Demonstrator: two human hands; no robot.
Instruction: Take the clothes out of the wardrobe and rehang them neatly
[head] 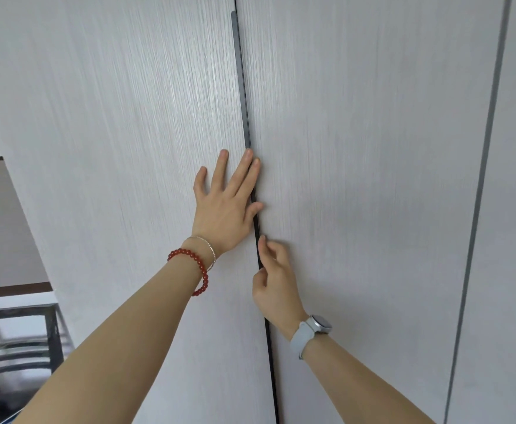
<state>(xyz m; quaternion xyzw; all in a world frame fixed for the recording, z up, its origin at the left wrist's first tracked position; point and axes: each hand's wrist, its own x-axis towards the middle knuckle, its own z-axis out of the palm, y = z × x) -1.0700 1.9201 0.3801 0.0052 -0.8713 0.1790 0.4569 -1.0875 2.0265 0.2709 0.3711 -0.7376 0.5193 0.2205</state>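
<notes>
at wardrobe seam (252, 191): two hands, left hand (224, 203), right hand (273, 283); two doors.

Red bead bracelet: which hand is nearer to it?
Left. The left hand sits just above the red bead bracelet on that same wrist; the right hand lies across the door seam, to its right.
</notes>
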